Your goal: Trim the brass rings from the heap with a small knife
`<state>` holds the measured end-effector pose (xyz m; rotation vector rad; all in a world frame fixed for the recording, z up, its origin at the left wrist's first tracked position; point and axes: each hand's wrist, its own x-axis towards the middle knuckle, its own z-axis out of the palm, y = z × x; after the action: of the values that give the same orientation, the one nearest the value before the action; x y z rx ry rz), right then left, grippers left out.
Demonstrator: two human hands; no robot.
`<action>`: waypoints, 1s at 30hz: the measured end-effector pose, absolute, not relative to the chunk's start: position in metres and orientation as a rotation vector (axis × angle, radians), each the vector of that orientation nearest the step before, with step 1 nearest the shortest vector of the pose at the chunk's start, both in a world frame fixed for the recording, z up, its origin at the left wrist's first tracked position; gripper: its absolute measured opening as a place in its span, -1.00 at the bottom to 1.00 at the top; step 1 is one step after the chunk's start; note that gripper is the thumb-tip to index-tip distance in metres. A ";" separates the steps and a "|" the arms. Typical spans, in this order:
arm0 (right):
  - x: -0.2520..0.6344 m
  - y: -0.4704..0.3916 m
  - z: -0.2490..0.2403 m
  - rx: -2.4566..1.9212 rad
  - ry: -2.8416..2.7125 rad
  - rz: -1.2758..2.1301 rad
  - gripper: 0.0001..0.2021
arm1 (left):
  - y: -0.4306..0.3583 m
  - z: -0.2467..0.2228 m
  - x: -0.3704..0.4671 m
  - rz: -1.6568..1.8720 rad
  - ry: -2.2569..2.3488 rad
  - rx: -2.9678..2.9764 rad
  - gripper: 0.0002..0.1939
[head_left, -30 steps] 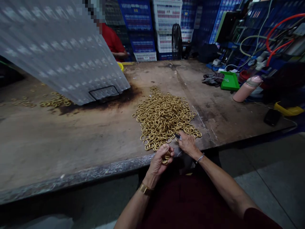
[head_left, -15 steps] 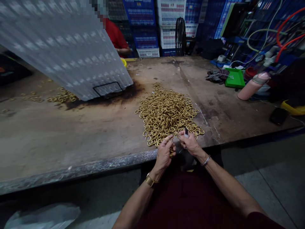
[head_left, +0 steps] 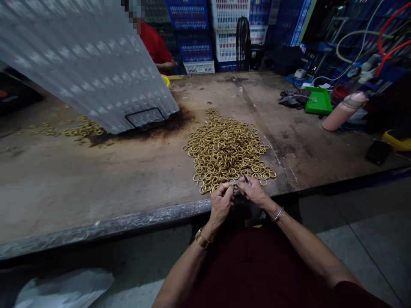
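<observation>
Loose pile of gold-coloured metal rings (head_left: 224, 143) on a worn brown counter (head_left: 128, 179), both hands at its near edge.
The left hand (head_left: 221, 203) presses thumb and forefinger together, whether on a ring I cannot tell; the right hand (head_left: 256, 192) curls around a small dark-tipped tool (head_left: 246, 180). Right of and beyond the pile sits a shallow green plastic tray (head_left: 325, 105). Farther beyond, white slotted plastic crates (head_left: 229, 45) show something reddish inside, any writing too small to read. Left of the pile, a grey ribbed panel (head_left: 96, 68) partly hides a person in red (head_left: 154, 45).
</observation>
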<state>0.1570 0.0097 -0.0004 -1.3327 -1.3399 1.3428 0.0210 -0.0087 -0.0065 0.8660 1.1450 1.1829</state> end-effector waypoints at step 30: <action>0.158 0.009 0.007 -1.511 -1.547 0.957 -0.82 | -0.015 0.002 0.021 1.070 0.938 0.664 -0.62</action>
<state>0.1583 0.0087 0.0066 -1.5105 -1.5474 0.9574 0.0208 -0.0150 0.0016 0.6635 0.9379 1.0695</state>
